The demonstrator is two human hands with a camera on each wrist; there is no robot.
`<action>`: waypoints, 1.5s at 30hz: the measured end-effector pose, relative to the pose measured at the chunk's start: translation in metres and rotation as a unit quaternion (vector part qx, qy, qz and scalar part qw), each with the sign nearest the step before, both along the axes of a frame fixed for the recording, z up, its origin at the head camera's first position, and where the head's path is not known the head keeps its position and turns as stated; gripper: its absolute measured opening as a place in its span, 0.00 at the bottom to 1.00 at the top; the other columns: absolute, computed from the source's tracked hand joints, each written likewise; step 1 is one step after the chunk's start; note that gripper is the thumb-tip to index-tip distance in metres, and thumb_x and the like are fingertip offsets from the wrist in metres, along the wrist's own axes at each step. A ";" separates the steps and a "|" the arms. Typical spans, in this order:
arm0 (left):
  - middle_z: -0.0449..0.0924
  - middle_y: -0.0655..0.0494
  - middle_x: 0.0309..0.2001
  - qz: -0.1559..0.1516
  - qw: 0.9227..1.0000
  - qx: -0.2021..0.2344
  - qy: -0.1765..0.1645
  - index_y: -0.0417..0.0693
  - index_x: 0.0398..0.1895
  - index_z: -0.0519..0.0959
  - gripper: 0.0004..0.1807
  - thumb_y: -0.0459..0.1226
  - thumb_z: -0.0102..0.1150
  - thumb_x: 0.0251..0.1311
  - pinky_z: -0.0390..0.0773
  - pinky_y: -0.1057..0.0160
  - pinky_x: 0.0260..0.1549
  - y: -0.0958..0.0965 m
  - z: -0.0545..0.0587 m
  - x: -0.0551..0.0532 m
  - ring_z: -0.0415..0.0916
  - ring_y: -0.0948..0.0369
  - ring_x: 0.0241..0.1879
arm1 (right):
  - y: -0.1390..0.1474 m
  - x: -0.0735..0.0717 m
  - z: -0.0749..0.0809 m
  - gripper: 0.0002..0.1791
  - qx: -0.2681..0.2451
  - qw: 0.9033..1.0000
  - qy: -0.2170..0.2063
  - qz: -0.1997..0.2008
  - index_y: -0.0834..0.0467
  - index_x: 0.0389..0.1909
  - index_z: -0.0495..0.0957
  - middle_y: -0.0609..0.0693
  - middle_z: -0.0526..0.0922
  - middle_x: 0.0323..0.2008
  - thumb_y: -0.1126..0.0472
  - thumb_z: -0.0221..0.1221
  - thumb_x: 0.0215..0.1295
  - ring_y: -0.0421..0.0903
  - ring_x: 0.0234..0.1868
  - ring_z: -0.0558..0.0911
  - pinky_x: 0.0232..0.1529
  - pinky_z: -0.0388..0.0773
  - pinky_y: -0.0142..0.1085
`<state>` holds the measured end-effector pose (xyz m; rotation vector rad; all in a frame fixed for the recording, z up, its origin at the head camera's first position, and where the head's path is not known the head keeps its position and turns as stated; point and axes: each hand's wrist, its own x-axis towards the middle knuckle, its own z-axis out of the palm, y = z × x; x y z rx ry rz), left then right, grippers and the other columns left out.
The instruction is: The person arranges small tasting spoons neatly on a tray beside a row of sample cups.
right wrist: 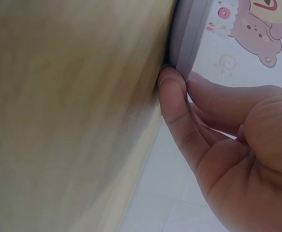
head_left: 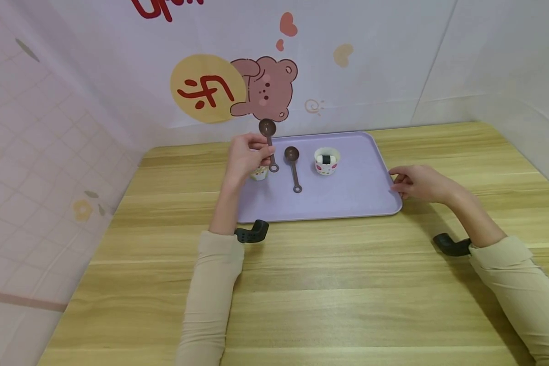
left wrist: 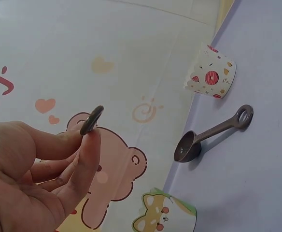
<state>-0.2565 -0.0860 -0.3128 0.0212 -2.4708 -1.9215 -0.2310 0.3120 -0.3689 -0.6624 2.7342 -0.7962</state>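
My left hand (head_left: 247, 158) pinches a brown measuring spoon (head_left: 267, 128) by its handle between thumb and fingers, bowl end up, over the left part of a lavender tray (head_left: 357, 193). Only the spoon's ring end (left wrist: 93, 120) shows past the fingertips in the left wrist view. Partly behind this hand is a paper cup with an animal face (left wrist: 167, 212). A second brown measuring spoon (head_left: 295, 170) lies on the tray, its bowl toward the wall. At the tray's right edge, my right hand (head_left: 418, 183) grips the rim (right wrist: 191, 38) between thumb and fingers.
Right of the lying spoon stands a patterned paper cup (head_left: 326, 168) with a black and white piece (head_left: 326, 159) inside. The tray rests on a wood-grain table (head_left: 302, 284), near a printed backdrop (head_left: 384, 76). A black wrist mount (head_left: 253, 232) juts out beside the left sleeve.
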 end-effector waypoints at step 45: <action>0.82 0.47 0.34 -0.022 0.998 0.035 0.039 0.32 0.47 0.80 0.13 0.28 0.68 0.61 0.87 0.65 0.31 0.055 -0.003 0.001 0.78 0.65 0.22 | -0.001 0.002 0.003 0.20 0.000 1.000 0.005 0.007 0.83 0.56 0.69 0.64 0.84 0.34 0.76 0.59 0.67 0.51 0.29 0.85 0.30 0.86 0.39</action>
